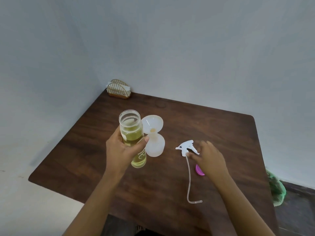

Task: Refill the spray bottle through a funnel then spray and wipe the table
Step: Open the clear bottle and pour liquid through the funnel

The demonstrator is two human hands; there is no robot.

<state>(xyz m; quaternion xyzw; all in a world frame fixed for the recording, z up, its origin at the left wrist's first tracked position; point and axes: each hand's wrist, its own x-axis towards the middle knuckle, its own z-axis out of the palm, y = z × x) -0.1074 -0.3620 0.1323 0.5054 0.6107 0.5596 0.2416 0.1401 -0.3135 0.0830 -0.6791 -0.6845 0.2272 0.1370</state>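
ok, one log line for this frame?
step: refill | left hand: holds uncapped bottle of yellow liquid | funnel: in spray bottle neck | right hand: open, at trigger sprayer head on table

— What sort of place is this?

— A plain room, a home or a small eatery; I cannot tell which. A dark wooden table (pixel 196 120) stands pushed into the corner of bare, pale blue-grey walls (pixel 187 48).

— What else shows it?

— A gold wire napkin holder (pixel 118 90) with white napkins (pixel 127 89) sits at the table's far corner, against the wall. A green plastic bag (pixel 277 189) lies on the floor (pixel 298 212) beside the table's right edge.
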